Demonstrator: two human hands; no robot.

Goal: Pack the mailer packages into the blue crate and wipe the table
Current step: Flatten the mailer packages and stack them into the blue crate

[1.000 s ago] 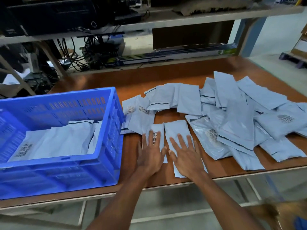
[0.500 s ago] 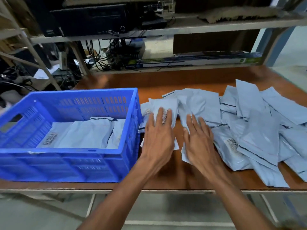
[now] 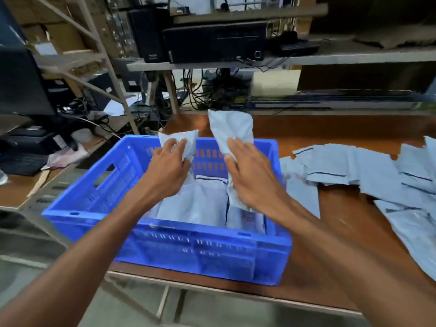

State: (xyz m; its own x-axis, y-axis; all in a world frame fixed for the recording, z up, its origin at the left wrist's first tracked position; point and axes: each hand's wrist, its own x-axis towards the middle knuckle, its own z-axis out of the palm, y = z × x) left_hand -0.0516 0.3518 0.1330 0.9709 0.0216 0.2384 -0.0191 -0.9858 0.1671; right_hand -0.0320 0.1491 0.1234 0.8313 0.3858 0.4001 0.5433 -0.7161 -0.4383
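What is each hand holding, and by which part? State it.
Left hand grips a mailer by its lower part; right hand grips another mailer at mid-length.

Above the blue slotted plastic crate point(image 3: 200, 251), the left hand point(image 3: 165, 171) covers most of the small pale grey plastic mailer point(image 3: 188, 140) it grips. Its fingers cross a printed label point(image 3: 176, 145) too blurred to read. The right hand point(image 3: 250, 175) hides the middle of the longer pale grey plastic mailer point(image 3: 232, 126) it holds. Inside the crate, both forearms and the near wall screen part of the flat grey mailers point(image 3: 198, 201), and a dark-printed patch point(image 3: 247, 218) there is illegible. Right of the crate, the spread pile of grey mailers point(image 3: 377, 171) and the brown wooden surface point(image 3: 330, 267) run out of view at the right edge. The crate's near wall is smeared by motion blur.
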